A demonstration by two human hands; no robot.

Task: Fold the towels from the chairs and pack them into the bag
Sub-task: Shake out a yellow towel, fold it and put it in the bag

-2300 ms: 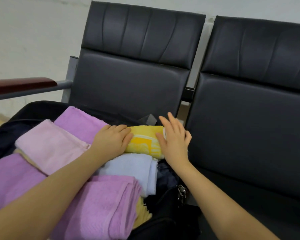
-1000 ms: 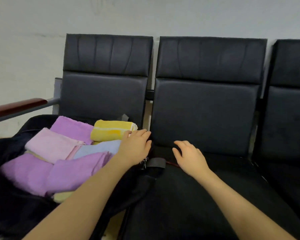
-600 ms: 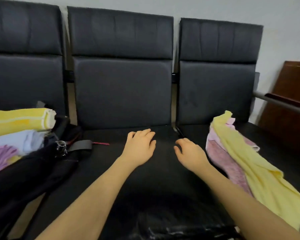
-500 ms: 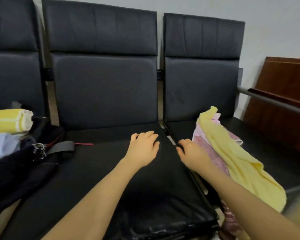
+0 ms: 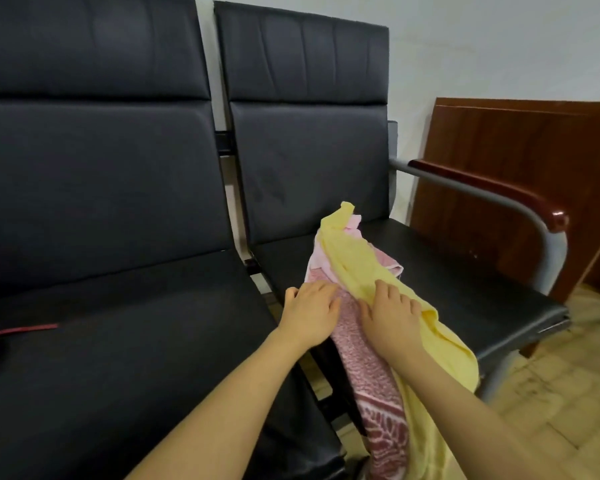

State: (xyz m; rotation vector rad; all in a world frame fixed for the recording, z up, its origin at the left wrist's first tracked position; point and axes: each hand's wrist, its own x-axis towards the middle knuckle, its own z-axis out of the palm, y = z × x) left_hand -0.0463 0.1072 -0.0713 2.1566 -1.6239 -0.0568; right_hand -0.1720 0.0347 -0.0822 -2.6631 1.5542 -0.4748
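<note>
A yellow towel (image 5: 354,268) lies in a long messy strip on the seat of the right chair (image 5: 430,271). It runs from near the chair back down over the front edge, where it hangs toward the floor. Under it is a pink towel (image 5: 368,368) with a dark red pattern, and that one hangs off the front too. Neither towel is folded yet.

The right hand (image 5: 392,317) rests on the spot where yellow meets pink. Its fingers are spread and only a little bent. They press on the cloth, but I cannot tell for sure if they have started to pinch it. The left hand (image 5: 309,313) lies flat with straight fingers at the left edge of the pink towel, near the gap between the two seats. It holds nothing.

A moment ago both hands were over at the bag, patting a rolled yellow towel in with the others. Then they slid across the middle chair (image 5: 118,341), and now they have reached this new pile. So one more towel looks packed, and these two are probably next to be picked up and folded.

The bag itself is out of view now. Only a black strap with a red cord (image 5: 25,330) shows at the far left. A brown wooden board (image 5: 520,161) leans on the wall past the armrest (image 5: 492,188).
</note>
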